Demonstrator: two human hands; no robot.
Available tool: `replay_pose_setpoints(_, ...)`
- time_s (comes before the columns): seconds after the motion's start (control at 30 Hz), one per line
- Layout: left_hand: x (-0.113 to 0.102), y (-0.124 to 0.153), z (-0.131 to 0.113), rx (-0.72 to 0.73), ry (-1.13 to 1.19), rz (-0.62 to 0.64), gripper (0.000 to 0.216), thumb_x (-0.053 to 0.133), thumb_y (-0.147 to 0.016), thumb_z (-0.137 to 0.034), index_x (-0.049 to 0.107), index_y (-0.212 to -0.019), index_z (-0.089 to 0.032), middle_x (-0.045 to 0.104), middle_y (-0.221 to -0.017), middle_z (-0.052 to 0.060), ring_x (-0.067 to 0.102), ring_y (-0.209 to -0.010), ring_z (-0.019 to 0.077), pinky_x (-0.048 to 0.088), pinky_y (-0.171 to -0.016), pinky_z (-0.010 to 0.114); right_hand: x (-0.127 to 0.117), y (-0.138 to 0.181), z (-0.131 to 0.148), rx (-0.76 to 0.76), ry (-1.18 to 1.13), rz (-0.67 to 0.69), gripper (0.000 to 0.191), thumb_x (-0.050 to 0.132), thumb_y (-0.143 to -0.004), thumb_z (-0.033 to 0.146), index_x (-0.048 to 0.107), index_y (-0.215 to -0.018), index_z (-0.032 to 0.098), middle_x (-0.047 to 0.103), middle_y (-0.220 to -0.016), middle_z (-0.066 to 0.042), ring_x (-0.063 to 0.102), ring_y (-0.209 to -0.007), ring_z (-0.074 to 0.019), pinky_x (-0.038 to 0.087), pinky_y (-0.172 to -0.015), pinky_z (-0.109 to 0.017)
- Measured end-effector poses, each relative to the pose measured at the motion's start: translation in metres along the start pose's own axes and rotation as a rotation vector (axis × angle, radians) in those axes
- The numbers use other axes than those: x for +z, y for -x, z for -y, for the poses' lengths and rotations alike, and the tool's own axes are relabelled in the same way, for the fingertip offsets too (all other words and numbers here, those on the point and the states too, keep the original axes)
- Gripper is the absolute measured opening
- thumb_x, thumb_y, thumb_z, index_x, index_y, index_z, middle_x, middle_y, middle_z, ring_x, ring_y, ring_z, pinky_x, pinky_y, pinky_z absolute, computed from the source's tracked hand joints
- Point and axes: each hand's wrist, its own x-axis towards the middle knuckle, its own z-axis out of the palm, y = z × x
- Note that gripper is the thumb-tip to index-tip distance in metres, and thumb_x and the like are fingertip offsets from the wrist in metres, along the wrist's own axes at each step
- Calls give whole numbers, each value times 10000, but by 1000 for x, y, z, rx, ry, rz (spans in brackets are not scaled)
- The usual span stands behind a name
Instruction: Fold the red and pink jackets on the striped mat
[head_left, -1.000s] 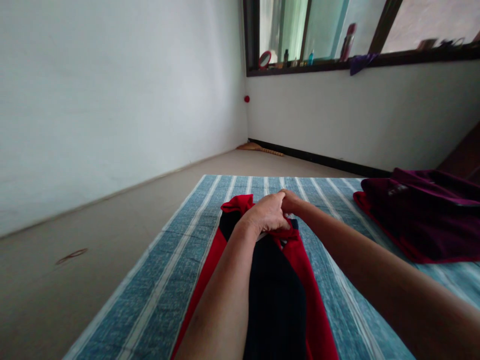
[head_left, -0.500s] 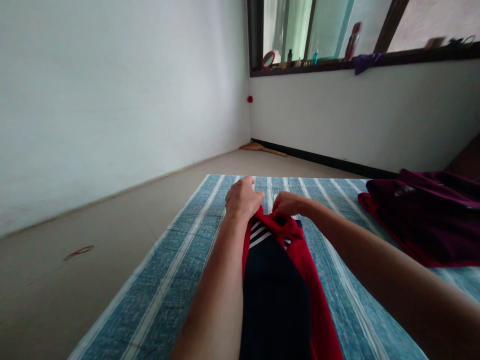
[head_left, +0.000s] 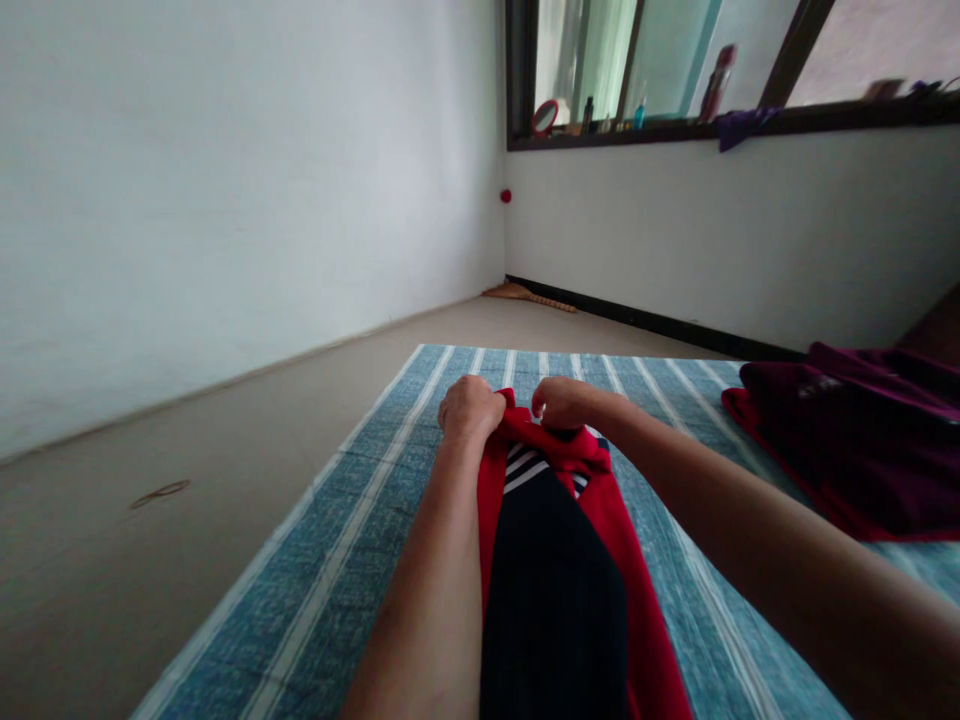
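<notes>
A red and dark navy garment (head_left: pixel 559 580) with white stripes near its far end lies lengthwise on a blue striped mat (head_left: pixel 330 580). My left hand (head_left: pixel 469 409) is closed on the garment's far left corner. My right hand (head_left: pixel 564 403) is closed on the red cloth at the far right corner. Both forearms stretch out over the garment and hide part of it.
A dark maroon cloth pile (head_left: pixel 855 450) lies on the mat at the right. Bare floor (head_left: pixel 150 480) runs along the white wall at left. A broom (head_left: pixel 529 294) lies in the far corner. Small bottles and a red mirror (head_left: pixel 545 116) stand on the window sill.
My left hand moved from on top of the garment's end to its left corner and closed there. The right hand kept its hold. White stripes have come into view.
</notes>
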Motion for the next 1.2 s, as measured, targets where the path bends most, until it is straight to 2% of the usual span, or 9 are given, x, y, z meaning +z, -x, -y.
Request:
replay_pose_setpoints(0.13,2,-6,10,-61,152,-72,181,594,-715,-131,754,-796,-152,734,-980,196,658,-1029,354,508,-817,362,3,-1,14,-23,-41,-130,203,582,-904,305,671,-980,139,683,-924,-48,634,-799,-163,504,-701,-310)
replay_pose_setpoints(0.23,10,-13,19,-188,540,-123,124,624,-634,-74,710,-662,-157,734,-828,177,658,-1009,365,524,-761,341,5,1,26,-33,-85,-193,299,472,-939,310,692,-925,108,681,-834,-63,600,-697,-141,430,-593,-244)
replay_pose_setpoints(0.33,18,-17,24,-300,847,-132,146,608,-594,-31,667,-635,-158,679,-647,114,685,-875,335,533,-630,304,7,2,33,-44,-130,-221,370,428,-930,334,713,-908,99,688,-817,-79,570,-654,-132,357,-531,-224)
replay_pose_setpoints(0.5,18,-16,24,-370,1000,-85,219,537,-577,19,616,-718,-129,573,-525,15,649,-583,219,531,-521,300,12,-1,29,-34,-198,-198,244,535,-805,252,733,-853,117,678,-715,-55,536,-557,-118,312,-477,-222)
replay_pose_setpoints(0.6,15,-15,24,-391,1041,-42,209,545,-579,10,598,-731,-123,573,-521,8,621,-524,187,533,-507,310,14,-1,27,-41,-241,-204,237,550,-789,253,738,-877,139,666,-683,-26,541,-550,-113,311,-464,-208)
replay_pose_setpoints(0.7,17,-14,24,-366,1011,-20,117,609,-577,-41,602,-650,-133,557,-488,8,599,-506,193,499,-484,297,16,3,27,-71,-248,-236,227,575,-763,217,745,-900,154,676,-703,-16,568,-609,-123,335,-496,-202)
replay_pose_setpoints(0.9,27,-17,27,-250,715,-36,186,727,-528,-171,556,-455,-170,543,-458,29,606,-580,218,374,-453,248,19,7,26,-171,-214,-284,262,602,-743,164,752,-954,201,715,-833,1,596,-715,-128,372,-585,-198)
replay_pose_setpoints(1.07,23,-15,27,-296,804,-51,108,662,-521,-151,570,-469,-172,545,-450,16,561,-516,179,339,-427,242,22,16,28,-199,-171,-294,233,575,-787,224,736,-956,221,707,-826,11,591,-702,-122,363,-585,-205)
replay_pose_setpoints(1.2,18,-10,23,-349,881,-48,37,629,-509,-148,596,-521,-161,532,-446,-9,531,-468,159,352,-420,242,25,26,31,-172,-106,-293,272,565,-817,371,702,-980,201,707,-876,-29,617,-738,-159,364,-574,-226)
